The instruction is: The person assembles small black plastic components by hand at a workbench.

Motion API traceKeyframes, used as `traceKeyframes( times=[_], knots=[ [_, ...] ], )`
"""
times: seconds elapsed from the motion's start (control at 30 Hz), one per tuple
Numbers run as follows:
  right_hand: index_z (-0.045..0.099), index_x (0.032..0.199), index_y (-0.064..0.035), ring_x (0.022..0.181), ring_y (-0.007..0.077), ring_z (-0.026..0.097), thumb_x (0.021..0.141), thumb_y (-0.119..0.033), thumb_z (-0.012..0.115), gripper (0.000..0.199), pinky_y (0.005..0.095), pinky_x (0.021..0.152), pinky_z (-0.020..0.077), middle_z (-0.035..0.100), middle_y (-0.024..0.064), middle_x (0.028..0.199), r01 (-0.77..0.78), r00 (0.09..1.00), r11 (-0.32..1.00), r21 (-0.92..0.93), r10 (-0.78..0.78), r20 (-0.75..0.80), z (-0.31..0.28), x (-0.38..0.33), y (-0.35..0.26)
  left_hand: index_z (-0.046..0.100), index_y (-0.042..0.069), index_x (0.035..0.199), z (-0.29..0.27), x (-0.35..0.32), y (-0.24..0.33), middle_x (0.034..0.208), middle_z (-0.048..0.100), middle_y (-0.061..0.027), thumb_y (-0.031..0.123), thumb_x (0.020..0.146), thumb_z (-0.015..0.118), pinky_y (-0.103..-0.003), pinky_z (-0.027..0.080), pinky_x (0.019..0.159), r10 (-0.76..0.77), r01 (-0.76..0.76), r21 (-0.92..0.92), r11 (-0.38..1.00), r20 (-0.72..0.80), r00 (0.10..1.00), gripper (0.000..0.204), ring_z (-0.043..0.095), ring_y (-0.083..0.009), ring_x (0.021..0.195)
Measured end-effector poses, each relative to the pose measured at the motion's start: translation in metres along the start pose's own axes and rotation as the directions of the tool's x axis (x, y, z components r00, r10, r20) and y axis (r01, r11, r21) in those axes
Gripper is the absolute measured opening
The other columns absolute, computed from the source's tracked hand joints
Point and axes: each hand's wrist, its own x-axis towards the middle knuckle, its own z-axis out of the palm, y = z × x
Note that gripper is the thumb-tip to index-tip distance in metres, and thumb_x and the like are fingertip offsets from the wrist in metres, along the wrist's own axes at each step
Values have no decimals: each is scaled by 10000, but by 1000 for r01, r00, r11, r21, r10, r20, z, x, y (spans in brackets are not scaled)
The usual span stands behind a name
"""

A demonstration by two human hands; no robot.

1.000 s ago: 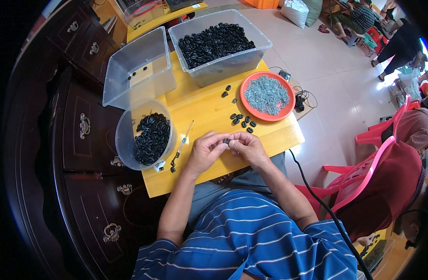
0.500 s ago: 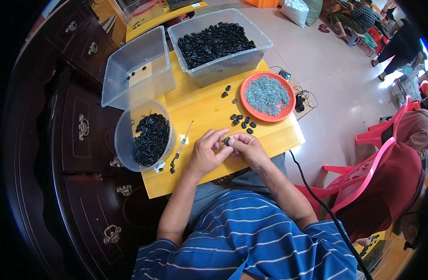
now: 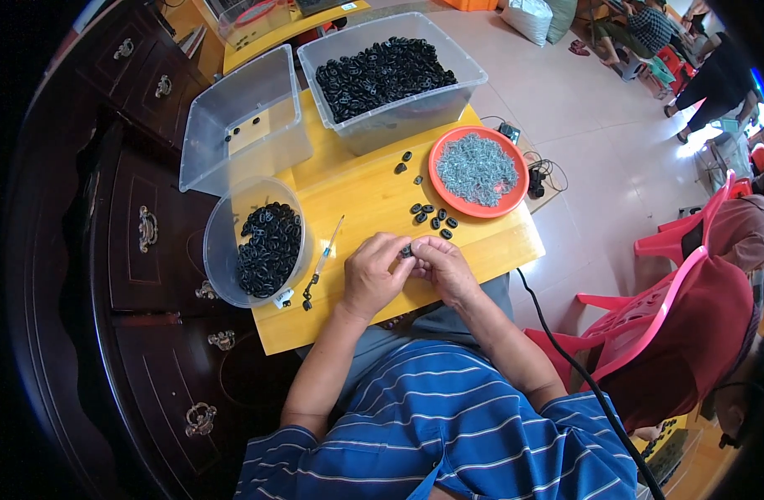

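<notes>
A small black ring (image 3: 407, 249) is pinched between the fingertips of the left hand (image 3: 373, 273) and right hand (image 3: 445, 268), both grips closed on it, above the yellow worktop's (image 3: 373, 196) near edge.

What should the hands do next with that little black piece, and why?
Probably drop it into the round tub on the left. Both hands, left hand and right hand, pinch one small black piece between them, and that tub already holds a heap of similar black pieces.
</notes>
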Motion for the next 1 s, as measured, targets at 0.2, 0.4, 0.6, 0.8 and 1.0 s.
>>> traceKeyframes(
  times=[0.2,0.4,0.6,0.8,1.0],
  knots=[
    [652,980,-76,765,64,594,998,-204,619,134,234,721,503,646,-21,850,8,1000,1000,2,-8,-20,0,-1,0,699,54,1002,1,2,-2,926,684,-89,79,754,762,-385,553,722,35,-35,22,999,-6,999,257,678,-291,826],
    [660,941,-84,712,46,572,1001,-223,627,155,213,696,512,620,-36,806,27,999,1000,15,-27,-33,2,-1,0,700,34,991,0,4,0,918,691,-106,55,754,754,-384,552,723,38,-38,18,999,18,999,244,681,-301,826],
    [661,955,-66,761,72,585,999,-206,621,152,228,707,480,656,-5,847,54,999,999,9,-54,-6,-1,-1,3,698,12,991,1,4,-5,915,693,-125,28,769,750,-374,551,714,61,-62,15,998,42,997,229,682,-299,807],
    [665,949,-63,747,64,583,1000,-205,620,157,227,700,480,655,-9,837,62,998,998,14,-62,-30,-1,0,5,695,15,991,3,4,-2,895,684,-117,6,781,764,-323,543,640,-55,60,-96,994,54,997,221,683,-231,733],
    [665,950,-69,752,64,596,999,-205,618,153,230,703,489,663,-6,840,78,997,996,37,-77,-20,-2,0,6,698,13,1004,6,2,-11,885,682,-110,5,773,775,-293,539,632,-66,74,-107,992,79,995,244,680,-199,702]
  ],
)
